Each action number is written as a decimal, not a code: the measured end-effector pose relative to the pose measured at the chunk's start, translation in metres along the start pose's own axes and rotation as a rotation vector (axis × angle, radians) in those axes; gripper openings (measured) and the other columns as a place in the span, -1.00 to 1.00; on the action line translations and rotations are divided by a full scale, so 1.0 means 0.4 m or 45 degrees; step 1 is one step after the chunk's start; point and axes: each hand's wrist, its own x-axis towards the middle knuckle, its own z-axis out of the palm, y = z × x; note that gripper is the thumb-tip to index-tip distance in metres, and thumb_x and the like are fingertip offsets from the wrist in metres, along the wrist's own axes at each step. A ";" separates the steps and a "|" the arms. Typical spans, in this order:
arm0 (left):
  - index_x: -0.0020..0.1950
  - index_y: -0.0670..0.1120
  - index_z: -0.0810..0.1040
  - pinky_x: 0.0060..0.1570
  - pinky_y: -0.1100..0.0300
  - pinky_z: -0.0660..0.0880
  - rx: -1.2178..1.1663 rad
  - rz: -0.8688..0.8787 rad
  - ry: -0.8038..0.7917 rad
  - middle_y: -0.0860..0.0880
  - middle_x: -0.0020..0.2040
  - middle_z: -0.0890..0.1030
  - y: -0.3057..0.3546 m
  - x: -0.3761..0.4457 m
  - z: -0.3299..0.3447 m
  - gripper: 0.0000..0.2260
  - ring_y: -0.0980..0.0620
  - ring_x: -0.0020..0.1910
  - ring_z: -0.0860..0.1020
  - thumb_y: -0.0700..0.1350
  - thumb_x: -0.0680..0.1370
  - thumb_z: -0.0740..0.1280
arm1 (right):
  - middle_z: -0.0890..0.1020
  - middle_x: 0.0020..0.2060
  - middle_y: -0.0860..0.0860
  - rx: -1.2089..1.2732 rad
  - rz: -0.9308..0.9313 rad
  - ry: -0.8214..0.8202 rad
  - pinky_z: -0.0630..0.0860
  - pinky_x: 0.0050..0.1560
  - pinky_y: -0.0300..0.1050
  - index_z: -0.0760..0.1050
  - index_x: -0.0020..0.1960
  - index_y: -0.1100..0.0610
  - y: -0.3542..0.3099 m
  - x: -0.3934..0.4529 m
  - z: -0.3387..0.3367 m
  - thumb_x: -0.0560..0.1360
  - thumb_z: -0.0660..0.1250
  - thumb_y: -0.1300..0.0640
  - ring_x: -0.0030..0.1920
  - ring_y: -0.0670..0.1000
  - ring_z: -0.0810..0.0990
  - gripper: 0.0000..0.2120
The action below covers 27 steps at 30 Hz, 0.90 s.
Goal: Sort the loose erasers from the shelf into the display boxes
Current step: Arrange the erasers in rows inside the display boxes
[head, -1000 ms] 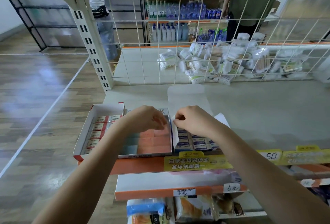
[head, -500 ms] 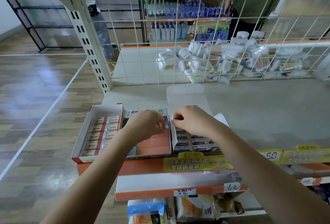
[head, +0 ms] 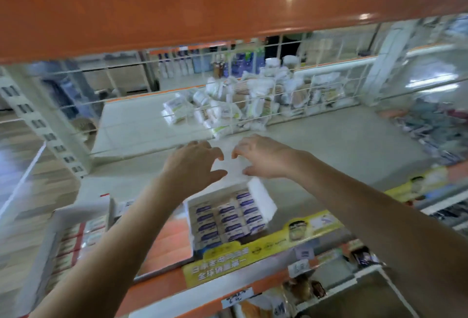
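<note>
Two hands reach over a box of erasers

The left hand (head: pixel 193 165) and right hand (head: pixel 262 158) hang side by side above the shelf (head: pixel 329 145) — fingers spread, holding nothing. Under them sits a white box (head: pixel 263 197) packed with blue-label erasers (head: pixel 228 216). Left of it is a box of orange erasers (head: pixel 172 239), then a box with red-label ones (head: pixel 73 236) — all blurry.
</note>
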 end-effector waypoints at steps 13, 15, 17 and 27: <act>0.38 0.07 0.33 0.18 0.06 0.31 0.093 0.441 -0.095 -0.05 0.32 0.39 0.604 0.438 -0.008 -0.52 -0.07 0.30 0.35 0.17 0.51 0.28 | 0.24 0.42 0.07 0.081 0.665 0.071 0.23 0.36 -0.01 0.19 0.45 0.05 0.597 -0.341 0.050 0.55 0.24 0.06 0.41 0.09 0.21 -0.50; 0.39 0.06 0.32 0.21 0.04 0.30 0.078 0.477 -0.101 -0.07 0.32 0.39 0.706 0.504 0.004 -0.52 -0.09 0.31 0.34 0.15 0.51 0.29 | 0.24 0.42 0.08 0.095 0.734 0.046 0.22 0.37 -0.01 0.16 0.46 0.06 0.696 -0.398 0.073 0.57 0.21 0.06 0.41 0.10 0.21 -0.50; 0.40 0.05 0.31 0.23 0.02 0.29 0.066 0.494 -0.115 -0.08 0.32 0.39 0.796 0.566 0.016 -0.53 -0.09 0.31 0.34 0.11 0.52 0.30 | 0.23 0.43 0.09 0.137 0.802 0.054 0.23 0.36 -0.01 0.17 0.46 0.09 0.788 -0.447 0.091 0.57 0.22 0.09 0.42 0.10 0.22 -0.50; 0.47 0.01 0.22 0.19 0.04 0.34 0.065 0.445 -0.023 -0.04 0.39 0.34 1.048 0.835 0.081 -0.50 -0.11 0.31 0.37 -0.12 0.55 0.28 | 0.39 0.30 0.11 0.266 0.953 0.300 0.38 0.22 0.00 0.35 0.35 0.13 1.159 -0.545 0.159 0.50 0.22 0.27 0.28 0.14 0.42 -0.58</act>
